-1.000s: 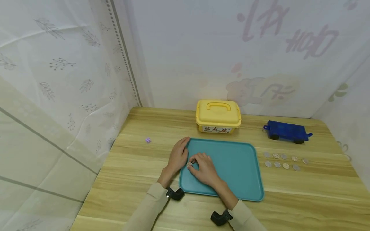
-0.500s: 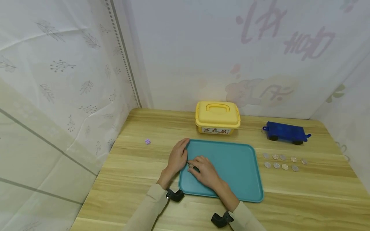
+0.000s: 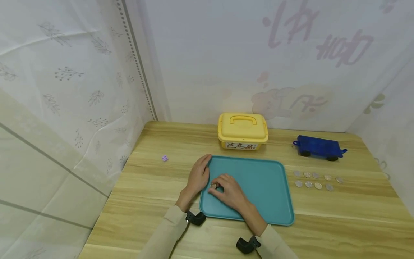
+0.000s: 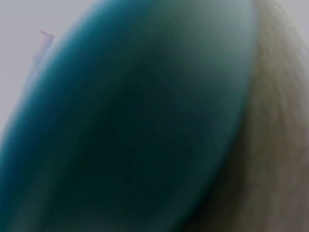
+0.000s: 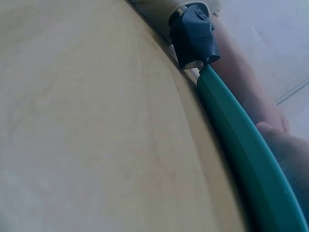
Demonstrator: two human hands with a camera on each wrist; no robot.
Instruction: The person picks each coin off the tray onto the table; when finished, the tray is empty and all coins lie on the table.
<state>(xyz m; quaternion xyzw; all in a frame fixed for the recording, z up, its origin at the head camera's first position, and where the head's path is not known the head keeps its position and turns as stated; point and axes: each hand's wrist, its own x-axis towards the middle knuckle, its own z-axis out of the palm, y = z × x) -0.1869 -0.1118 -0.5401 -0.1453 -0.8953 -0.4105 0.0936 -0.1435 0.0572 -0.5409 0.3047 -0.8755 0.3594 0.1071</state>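
My left hand (image 3: 199,175) lies along the left rim of a teal tray (image 3: 252,201), its fingers straight. Over the tray's left part, my right hand (image 3: 229,190) pinches a small round coin (image 3: 213,186) between thumb and fingertips, close to the left hand. Whether more than one coin is there cannot be told, as the fingers partly cover it. In the left wrist view the tray's edge (image 4: 145,121) is a dark blur. The right wrist view shows the tray's side (image 5: 236,130) with part of the right hand (image 5: 289,150) behind it.
To the right of the tray, several coins (image 3: 308,184) lie in two rows. Behind them stands a blue toy wagon (image 3: 318,146). A yellow lidded box (image 3: 242,131) with a handle is behind the tray. One small purple brick (image 3: 165,158) lies at the left.
The right hand's fingers have shifted slightly around the coin, which has tilted between them and moved a little to the right. The left hand stays on the tray's rim.
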